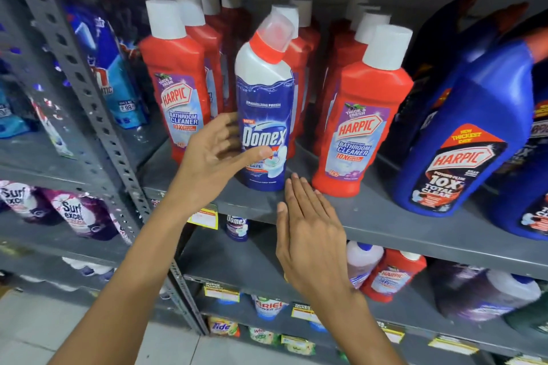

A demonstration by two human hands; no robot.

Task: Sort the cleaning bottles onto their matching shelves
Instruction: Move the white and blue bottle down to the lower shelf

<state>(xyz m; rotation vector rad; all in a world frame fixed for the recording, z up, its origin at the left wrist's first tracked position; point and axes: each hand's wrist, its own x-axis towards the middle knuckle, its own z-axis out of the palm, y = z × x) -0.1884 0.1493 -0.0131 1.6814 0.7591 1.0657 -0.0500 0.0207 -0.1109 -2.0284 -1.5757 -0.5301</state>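
Observation:
A blue and white Domex bottle (264, 109) with a red collar stands upright on the grey metal shelf (385, 219), between rows of red Harpic bathroom cleaner bottles (355, 127). My left hand (216, 154) is spread at the Domex bottle's lower left; the thumb lies across its label and the fingers are apart, not wrapped around it. My right hand (308, 234) hovers flat and empty just below and right of the bottle's base, over the shelf's front edge.
Another row of red Harpic bottles (178, 80) stands left of the Domex. Large blue Harpic bottles (462, 133) fill the shelf's right. A second Domex bottle (237, 227) and more bottles sit on the shelf below. A perforated grey upright (89, 98) separates detergent pouches at left.

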